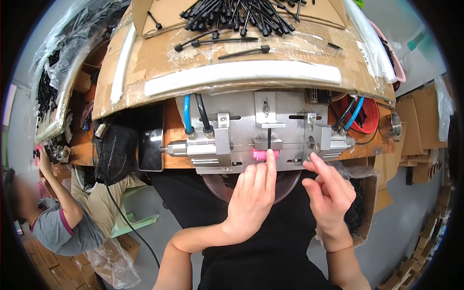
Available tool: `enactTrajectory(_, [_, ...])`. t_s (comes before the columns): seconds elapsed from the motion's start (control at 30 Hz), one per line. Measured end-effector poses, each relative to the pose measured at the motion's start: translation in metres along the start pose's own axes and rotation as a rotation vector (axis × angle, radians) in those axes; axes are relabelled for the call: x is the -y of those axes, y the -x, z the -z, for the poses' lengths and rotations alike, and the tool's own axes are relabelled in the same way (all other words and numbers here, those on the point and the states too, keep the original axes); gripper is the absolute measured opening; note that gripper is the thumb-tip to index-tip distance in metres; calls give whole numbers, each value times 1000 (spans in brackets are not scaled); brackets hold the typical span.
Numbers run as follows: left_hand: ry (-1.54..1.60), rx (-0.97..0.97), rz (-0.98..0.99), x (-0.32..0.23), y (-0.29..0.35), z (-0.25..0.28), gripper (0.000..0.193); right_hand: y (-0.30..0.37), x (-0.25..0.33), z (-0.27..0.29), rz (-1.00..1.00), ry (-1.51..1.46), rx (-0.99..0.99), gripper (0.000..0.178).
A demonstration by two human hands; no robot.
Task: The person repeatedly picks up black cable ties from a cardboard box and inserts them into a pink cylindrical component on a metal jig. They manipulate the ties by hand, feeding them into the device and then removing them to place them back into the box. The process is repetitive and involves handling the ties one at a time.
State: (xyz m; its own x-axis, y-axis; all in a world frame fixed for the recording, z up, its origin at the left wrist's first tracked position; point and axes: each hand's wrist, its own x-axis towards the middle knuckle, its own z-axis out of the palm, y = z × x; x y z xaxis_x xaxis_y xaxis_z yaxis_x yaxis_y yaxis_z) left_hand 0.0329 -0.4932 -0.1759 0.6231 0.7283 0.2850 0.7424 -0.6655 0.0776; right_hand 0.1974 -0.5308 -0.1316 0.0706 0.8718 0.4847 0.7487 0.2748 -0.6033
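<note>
My left hand [250, 205] reaches up to the metal clamping jig [249, 121], its index finger stretched out onto a bright pink piece [259, 154] at the jig's front. Just beyond that fingertip, a thin black rod-like part [269, 138] stands out against the small metal block in the middle. My right hand [331, 191] hovers at the front right of the jig, thumb and index finger apart, the other fingers bent. Nothing shows in its grip. Silver cylinders sit on both sides of the jig, with blue and black air hoses running into them.
A cardboard shelf [212, 72] above the jig bears a heap of black cable-tie-like parts [241, 17]. A phone-like black device [151, 145] and black mesh [118, 150] lie left; a red basket [369, 118] and metal cup [390, 126] stand right. Another person [72, 212] sits far left.
</note>
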Motion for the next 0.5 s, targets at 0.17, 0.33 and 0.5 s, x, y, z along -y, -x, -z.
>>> enactTrajectory(0.17, [169,-169,-9,48,-32,50,58,-113,-2,-21,472,238,-197,21])
enactTrajectory(0.33, [95,-395,144,164,-127,75,24,-211,-27,-52,605,398,34,8])
enactTrajectory(0.5, [404,-212,115,197,-138,64,24,-207,-82,35,294,545,-24,11])
